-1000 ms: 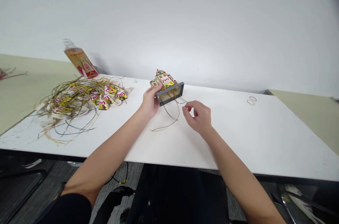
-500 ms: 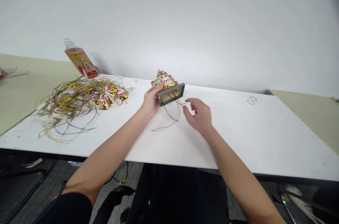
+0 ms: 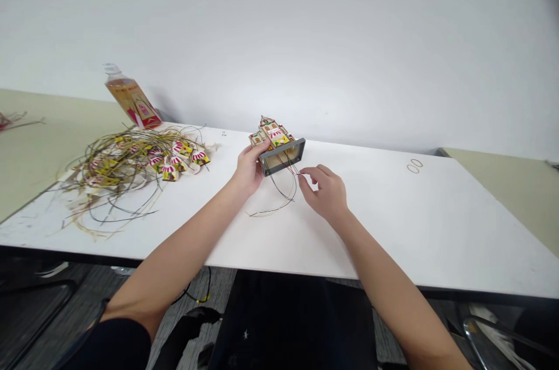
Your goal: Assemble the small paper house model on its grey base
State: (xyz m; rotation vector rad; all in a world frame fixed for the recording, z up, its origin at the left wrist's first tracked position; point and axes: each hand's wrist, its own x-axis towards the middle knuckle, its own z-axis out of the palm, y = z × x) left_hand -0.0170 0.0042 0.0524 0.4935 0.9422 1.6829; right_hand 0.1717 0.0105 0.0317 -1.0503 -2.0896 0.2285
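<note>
A small model house with cream walls, red-and-green trim and a striped awning on its front [image 3: 276, 134] is held up just over the middle of the table, well within reach of both hands. It's tipped back, so the hollow pale underside of its grey rectangular base [image 3: 282, 148] is turned towards the camera. One end of that base is gripped by the left hand [image 3: 250, 167], with the thumb laid over the front and the other fingers mostly hidden behind.

From the underside, a few thin dark and red wires [image 3: 292, 168] are let out. Some of them are looped down and left towards the tabletop, and a shorter bunch is pointed at the right hand [image 3: 324, 190]. On that hand, thumb and forefinger are brought nearly together, right at the wire tips, with the other fingers curled. Whether the wires are actually pinched can't be told, as the tips are too small.

Everything's done at a white rectangular table [image 3: 384, 224] pushed up to a white wall [image 3: 279, 38]. On its left, a tangled heap of black and yellowish wires with little yellow, red-striped pieces [image 3: 135, 160] is piled up. Behind that, a clear plastic bottle of amber liquid with a gold-and-red label [image 3: 133, 102] is seen leaning. Far off to the right, two thin tan rings [image 3: 414, 166] are laid side by side.
</note>
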